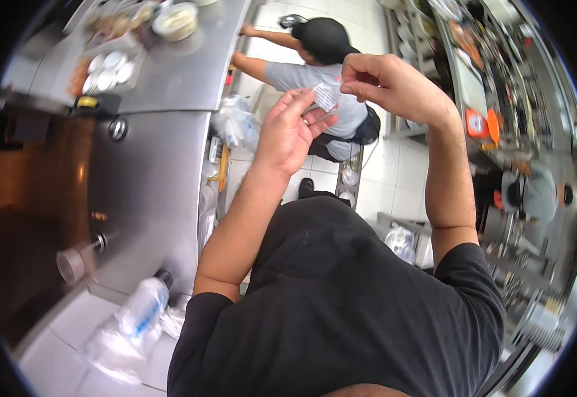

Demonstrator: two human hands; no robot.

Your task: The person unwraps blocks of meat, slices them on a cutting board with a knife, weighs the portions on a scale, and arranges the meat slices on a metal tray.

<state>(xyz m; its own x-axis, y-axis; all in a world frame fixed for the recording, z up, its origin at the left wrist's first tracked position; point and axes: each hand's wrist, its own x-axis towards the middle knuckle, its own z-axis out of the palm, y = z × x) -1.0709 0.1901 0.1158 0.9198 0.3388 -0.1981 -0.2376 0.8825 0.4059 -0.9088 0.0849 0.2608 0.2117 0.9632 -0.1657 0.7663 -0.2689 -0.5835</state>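
Note:
My left hand holds a small clear packet with a printed white label between thumb and fingers, palm turned up. A ring shows on one finger of that hand. To the right of the packet, my right hand is raised with thumb and index fingertip pinched together; whatever may be between them is too small to make out. The two hands are apart.
A co-worker in a black cap and grey shirt bends beyond my hands. On the left stands a steel counter with a food tub. Plastic bags hang at its edge. Crowded shelves and another person are at right.

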